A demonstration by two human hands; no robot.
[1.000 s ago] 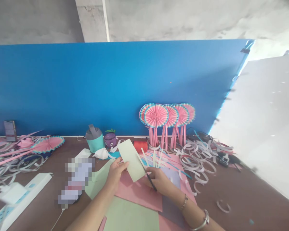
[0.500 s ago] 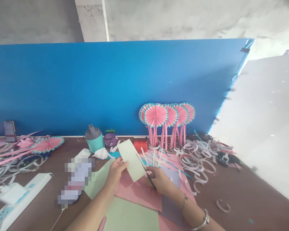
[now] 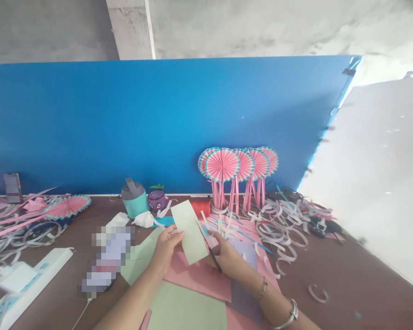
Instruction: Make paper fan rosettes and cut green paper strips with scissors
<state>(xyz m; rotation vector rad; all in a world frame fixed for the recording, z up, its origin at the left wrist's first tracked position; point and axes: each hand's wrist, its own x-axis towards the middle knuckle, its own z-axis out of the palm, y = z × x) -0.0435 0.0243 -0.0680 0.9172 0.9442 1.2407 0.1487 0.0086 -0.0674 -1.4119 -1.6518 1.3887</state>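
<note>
A pale green sheet of paper (image 3: 190,233) is pinched at its left edge by my left hand (image 3: 167,245), thumb on top. My right hand (image 3: 223,256) is closed round a pair of dark scissors (image 3: 214,259), whose blades lie along the paper's right edge. Below both hands lie a pink sheet (image 3: 199,277), a larger green sheet (image 3: 189,307) and a purple sheet (image 3: 244,298). Narrow cut strips (image 3: 223,227) are scattered just beyond my right hand.
Pink folded paper fans (image 3: 222,164) stand against the blue partition (image 3: 141,123). Curled white strips (image 3: 278,224) are heaped at right. A teal cup (image 3: 135,201), purple pot (image 3: 157,200) and red roll (image 3: 202,208) stand at the back. A power strip (image 3: 51,266) lies left.
The pale green sheet has turned slightly in my left hand, its lower corner now a little lower. The scissors have shifted slightly along its right edge.
</note>
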